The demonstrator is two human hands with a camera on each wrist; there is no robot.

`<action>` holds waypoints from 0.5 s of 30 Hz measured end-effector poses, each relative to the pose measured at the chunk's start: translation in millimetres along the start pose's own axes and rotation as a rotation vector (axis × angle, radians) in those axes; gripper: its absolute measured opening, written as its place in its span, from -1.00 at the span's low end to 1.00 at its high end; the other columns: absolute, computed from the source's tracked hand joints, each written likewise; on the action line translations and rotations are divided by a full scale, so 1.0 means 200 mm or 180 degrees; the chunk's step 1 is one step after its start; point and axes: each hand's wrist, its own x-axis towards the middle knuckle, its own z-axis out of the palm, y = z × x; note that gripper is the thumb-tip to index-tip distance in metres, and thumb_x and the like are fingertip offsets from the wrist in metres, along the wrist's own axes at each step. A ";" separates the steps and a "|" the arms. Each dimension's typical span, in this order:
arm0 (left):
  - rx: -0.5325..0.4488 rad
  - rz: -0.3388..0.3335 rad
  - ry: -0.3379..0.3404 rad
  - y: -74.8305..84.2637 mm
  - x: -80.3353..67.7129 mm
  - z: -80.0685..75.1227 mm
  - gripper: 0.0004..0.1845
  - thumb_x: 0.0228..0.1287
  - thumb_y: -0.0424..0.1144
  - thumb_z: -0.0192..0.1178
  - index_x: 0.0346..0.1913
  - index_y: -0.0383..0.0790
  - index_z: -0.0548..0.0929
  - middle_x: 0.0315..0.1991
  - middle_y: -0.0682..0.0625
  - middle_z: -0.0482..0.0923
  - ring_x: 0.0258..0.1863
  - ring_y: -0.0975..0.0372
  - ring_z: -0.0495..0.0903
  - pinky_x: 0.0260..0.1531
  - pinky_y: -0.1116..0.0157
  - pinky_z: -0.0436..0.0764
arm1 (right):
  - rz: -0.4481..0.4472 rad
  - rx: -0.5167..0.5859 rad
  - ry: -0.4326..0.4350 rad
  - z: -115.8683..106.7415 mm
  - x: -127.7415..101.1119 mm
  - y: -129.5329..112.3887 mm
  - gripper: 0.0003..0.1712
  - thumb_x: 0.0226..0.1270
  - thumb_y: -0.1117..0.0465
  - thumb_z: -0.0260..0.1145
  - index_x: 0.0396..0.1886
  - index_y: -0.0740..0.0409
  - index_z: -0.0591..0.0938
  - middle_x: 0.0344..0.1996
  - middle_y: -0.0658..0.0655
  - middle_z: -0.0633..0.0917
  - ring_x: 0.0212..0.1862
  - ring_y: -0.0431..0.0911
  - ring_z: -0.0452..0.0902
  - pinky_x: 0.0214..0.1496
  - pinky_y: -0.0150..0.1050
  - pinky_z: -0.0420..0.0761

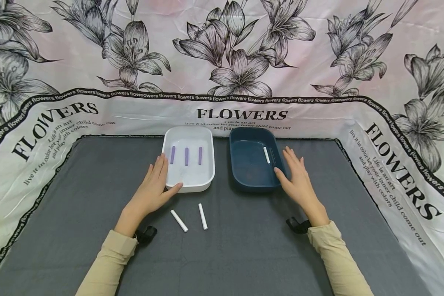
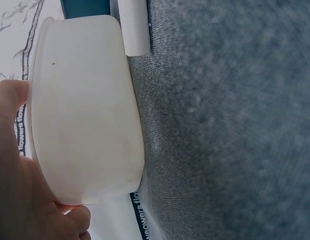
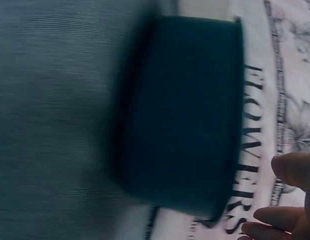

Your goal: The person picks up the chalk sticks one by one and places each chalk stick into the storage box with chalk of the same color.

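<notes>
My left hand [image 1: 151, 192] rests against the left side of a white tray [image 1: 190, 186], fingers extended along its side and thumb by the front rim. In the left wrist view the thumb lies at the rim of that tray [image 2: 87, 110]. Three purple chalk sticks [image 1: 186, 156] stand in a row inside it. My right hand [image 1: 297, 181] hovers by the right side of a dark blue tray [image 1: 246, 183], fingers spread and holding nothing. One white chalk stick [image 1: 267, 155] lies in the blue tray, near its right wall.
Two white chalk sticks, a left one [image 1: 179, 220] and a right one [image 1: 202, 216], lie on the grey cloth [image 1: 222, 255] in front of the white tray. A floral-printed border [image 1: 244, 86] runs behind the trays and down both sides.
</notes>
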 end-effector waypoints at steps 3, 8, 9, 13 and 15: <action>-0.0011 0.0000 -0.0013 0.00 0.00 0.00 0.06 0.44 0.31 -0.05 0.54 -0.46 -0.23 0.58 -0.26 -0.42 0.56 -0.11 -0.29 0.48 -0.09 -0.18 | 0.0074 -0.0084 -0.0298 0.04 -0.03 0.04 -0.23 0.53 0.12 0.16 0.53 0.39 0.10 0.54 0.35 0.04 0.57 0.17 -0.20 0.51 0.24 -0.28; -0.0009 0.0005 -0.0032 0.00 0.00 0.00 0.07 0.43 0.32 -0.05 0.55 -0.44 -0.26 0.58 -0.26 -0.42 0.56 -0.09 -0.31 0.48 -0.10 -0.18 | 0.0199 -0.0149 -0.0705 0.08 -0.06 0.08 -0.23 0.60 0.08 0.03 0.55 0.41 -0.01 0.58 0.27 -0.14 0.58 0.15 -0.33 0.49 0.28 -0.32; -0.0012 0.0006 -0.0033 -0.01 0.00 0.00 0.07 0.43 0.32 -0.05 0.55 -0.44 -0.26 0.58 -0.26 -0.42 0.56 -0.09 -0.31 0.48 -0.10 -0.18 | 0.0208 -0.0155 -0.0751 0.08 -0.06 0.09 -0.24 0.60 0.09 0.00 0.54 0.43 -0.02 0.58 0.28 -0.15 0.57 0.16 -0.35 0.49 0.29 -0.32; 0.0007 0.0010 0.0004 -0.01 0.00 0.01 0.08 0.42 0.33 -0.05 0.55 -0.45 -0.23 0.58 -0.26 -0.40 0.56 -0.10 -0.29 0.48 -0.10 -0.17 | 0.0229 -0.0129 -0.0824 0.10 -0.06 0.10 -0.28 0.61 0.17 -0.07 0.53 0.47 -0.07 0.58 0.26 -0.24 0.57 0.18 -0.39 0.49 0.28 -0.33; 0.0002 0.0015 0.0012 -0.01 0.00 0.01 0.07 0.42 0.33 -0.05 0.55 -0.45 -0.22 0.58 -0.26 -0.40 0.56 -0.10 -0.29 0.48 -0.10 -0.17 | 0.0245 -0.0095 -0.0818 0.11 -0.06 0.11 -0.29 0.60 0.22 -0.09 0.53 0.47 -0.10 0.58 0.28 -0.25 0.57 0.17 -0.41 0.49 0.27 -0.33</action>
